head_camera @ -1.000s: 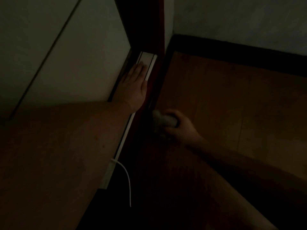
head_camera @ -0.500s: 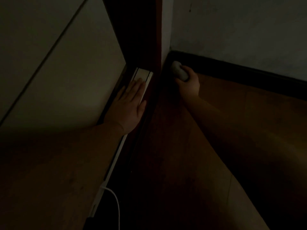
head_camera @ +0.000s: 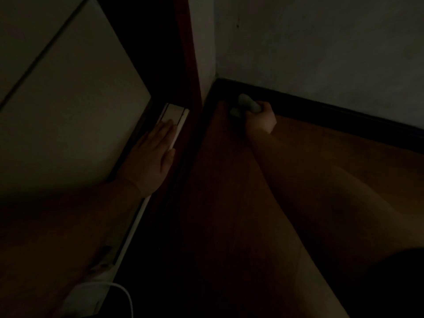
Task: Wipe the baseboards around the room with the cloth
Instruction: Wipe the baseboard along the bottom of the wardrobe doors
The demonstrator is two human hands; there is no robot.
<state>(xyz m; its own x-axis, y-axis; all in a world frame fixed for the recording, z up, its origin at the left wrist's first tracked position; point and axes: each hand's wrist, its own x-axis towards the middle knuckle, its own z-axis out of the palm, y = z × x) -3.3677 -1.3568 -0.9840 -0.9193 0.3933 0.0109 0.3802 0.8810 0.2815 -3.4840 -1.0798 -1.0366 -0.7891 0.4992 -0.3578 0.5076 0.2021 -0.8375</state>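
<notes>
Currently right hand (head_camera: 260,120) clamps wadded cloth (head_camera: 246,104) against baseboard (head_camera: 332,113) near the corner, wiping; left hand (head_camera: 152,161) flat, fingers straight, bracing beside it.

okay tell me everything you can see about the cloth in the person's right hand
The cloth is a small, pale, greyish wad, bunched rather than spread flat, and looks soft. The right hand grips it with curled fingers, so part of it is hidden. It sits low in the room's corner, against the dark baseboard, just above the wooden floor. The dim light hides its texture and exact colour.
</notes>
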